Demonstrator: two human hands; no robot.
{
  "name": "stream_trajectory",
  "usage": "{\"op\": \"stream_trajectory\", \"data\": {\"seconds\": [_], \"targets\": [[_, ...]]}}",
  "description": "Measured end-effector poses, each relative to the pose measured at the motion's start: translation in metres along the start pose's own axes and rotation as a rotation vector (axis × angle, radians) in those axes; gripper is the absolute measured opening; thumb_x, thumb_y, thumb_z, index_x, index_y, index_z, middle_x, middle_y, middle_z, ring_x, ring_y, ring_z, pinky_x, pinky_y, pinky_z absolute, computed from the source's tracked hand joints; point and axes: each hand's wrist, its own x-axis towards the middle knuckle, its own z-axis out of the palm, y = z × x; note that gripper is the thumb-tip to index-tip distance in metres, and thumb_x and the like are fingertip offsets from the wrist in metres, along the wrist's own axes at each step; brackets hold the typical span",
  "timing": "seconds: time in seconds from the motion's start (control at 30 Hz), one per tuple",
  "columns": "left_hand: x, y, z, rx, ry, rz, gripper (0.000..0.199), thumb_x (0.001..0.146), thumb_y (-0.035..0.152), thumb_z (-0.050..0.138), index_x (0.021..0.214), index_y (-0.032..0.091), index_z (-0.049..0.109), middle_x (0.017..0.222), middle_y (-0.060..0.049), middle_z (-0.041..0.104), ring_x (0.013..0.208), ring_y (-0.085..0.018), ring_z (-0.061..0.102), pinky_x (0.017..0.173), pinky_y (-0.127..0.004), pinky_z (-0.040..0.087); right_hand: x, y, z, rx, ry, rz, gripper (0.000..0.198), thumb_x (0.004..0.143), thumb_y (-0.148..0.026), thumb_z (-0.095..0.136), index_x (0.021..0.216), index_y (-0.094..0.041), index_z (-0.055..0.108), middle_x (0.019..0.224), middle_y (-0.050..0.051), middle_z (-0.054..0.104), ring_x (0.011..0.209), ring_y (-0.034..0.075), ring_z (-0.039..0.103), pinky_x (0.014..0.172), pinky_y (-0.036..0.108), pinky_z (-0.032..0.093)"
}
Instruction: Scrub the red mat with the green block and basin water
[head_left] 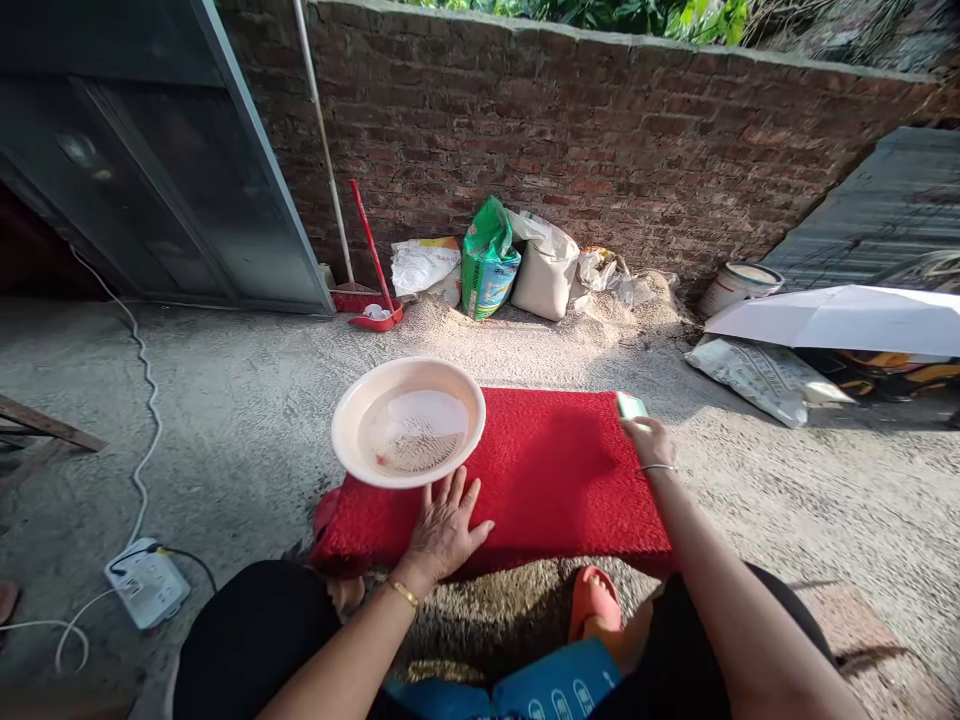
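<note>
A red, fuzzy mat [559, 460] covers a low, flat surface in front of my knees. On its left end, reaching past the edge, stands a pale round basin [346, 452] holding water, with light reflected in it and a small reddish speck inside. My left hand [444, 525] lies flat on the mat with fingers spread, their tips close to the basin's near rim. At the mat's far right corner my right hand [651, 445] is closed around a small pale green block [631, 406]. Its exact kind is not clear, and the fingers hide part of it.
By the brick wall [600, 150] stand a green sack [489, 260], a white sack [546, 268] and a red dustpan [379, 318]. A power strip [147, 583] with cables lies at lower left. On the right are a white umbrella [832, 318] and a bucket [742, 288].
</note>
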Motion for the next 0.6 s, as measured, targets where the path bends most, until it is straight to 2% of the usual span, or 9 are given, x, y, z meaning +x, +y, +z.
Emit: {"op": "stream_trajectory", "data": {"seconds": [0.07,0.17,0.23,0.3,0.37,0.43,0.53,0.6], "targets": [[0.0,-0.001,-0.001,0.007,-0.006,0.005,0.062,0.085,0.057,0.045,0.135,0.021,0.048,0.146,-0.014,0.039,0.135,-0.031,0.033,0.111,-0.053,0.019,-0.041,-0.017,0.019,0.037,-0.095,-0.098,0.036,0.068,-0.049,0.065,0.087,-0.019,0.07,0.074,0.004,0.057,0.067,0.017,0.054,0.064,0.03,0.044],[0.0,-0.001,-0.001,0.019,-0.026,0.005,0.061,0.087,0.057,0.043,0.136,0.02,0.047,0.146,-0.015,0.038,0.136,-0.03,0.031,0.11,-0.053,0.02,-0.11,-0.05,0.045,0.057,-0.223,-0.341,0.035,0.071,-0.049,0.065,0.095,-0.024,0.07,0.093,0.005,0.054,0.081,0.017,0.055,0.07,0.028,0.043],[0.0,-0.002,-0.001,0.028,-0.036,0.004,0.061,0.087,0.057,0.042,0.136,0.021,0.046,0.146,-0.015,0.039,0.136,-0.03,0.031,0.11,-0.054,0.02,-0.147,-0.072,0.057,0.021,-0.27,-0.398,0.033,0.075,-0.049,0.063,0.1,-0.026,0.068,0.096,0.005,0.052,0.083,0.017,0.054,0.07,0.027,0.042],[0.0,-0.002,-0.001,0.038,-0.034,0.006,0.061,0.087,0.057,0.043,0.136,0.021,0.046,0.145,-0.015,0.039,0.136,-0.03,0.031,0.11,-0.054,0.02,-0.171,-0.091,0.066,-0.017,-0.31,-0.376,0.033,0.078,-0.05,0.061,0.102,-0.027,0.066,0.095,0.005,0.051,0.081,0.016,0.054,0.067,0.026,0.041],[0.0,-0.002,0.0,0.044,-0.026,0.013,0.061,0.087,0.057,0.044,0.136,0.021,0.046,0.145,-0.015,0.039,0.137,-0.03,0.03,0.11,-0.055,0.02,-0.184,-0.103,0.071,-0.045,-0.338,-0.361,0.034,0.079,-0.051,0.06,0.102,-0.026,0.065,0.095,0.005,0.05,0.079,0.016,0.054,0.064,0.025,0.04],[-0.001,-0.003,0.002,0.044,-0.017,0.016,0.061,0.086,0.056,0.045,0.136,0.021,0.046,0.146,-0.015,0.038,0.137,-0.03,0.03,0.11,-0.055,0.02,-0.189,-0.108,0.075,-0.069,-0.341,-0.407,0.033,0.077,-0.051,0.062,0.099,-0.026,0.064,0.094,0.005,0.051,0.08,0.017,0.054,0.064,0.025,0.04],[0.0,-0.003,0.002,0.037,-0.009,0.012,0.061,0.087,0.057,0.044,0.136,0.021,0.045,0.146,-0.015,0.038,0.137,-0.029,0.029,0.109,-0.055,0.021,-0.184,-0.101,0.076,-0.098,-0.312,-0.494,0.031,0.074,-0.048,0.066,0.096,-0.026,0.064,0.094,0.005,0.051,0.084,0.018,0.054,0.066,0.026,0.04],[0.0,-0.002,0.002,0.027,-0.005,0.012,0.061,0.087,0.057,0.044,0.136,0.021,0.045,0.146,-0.015,0.038,0.137,-0.03,0.03,0.109,-0.055,0.022,-0.176,-0.089,0.071,-0.117,-0.3,-0.467,0.031,0.074,-0.048,0.066,0.096,-0.026,0.064,0.094,0.005,0.051,0.083,0.018,0.054,0.067,0.026,0.04]]}}
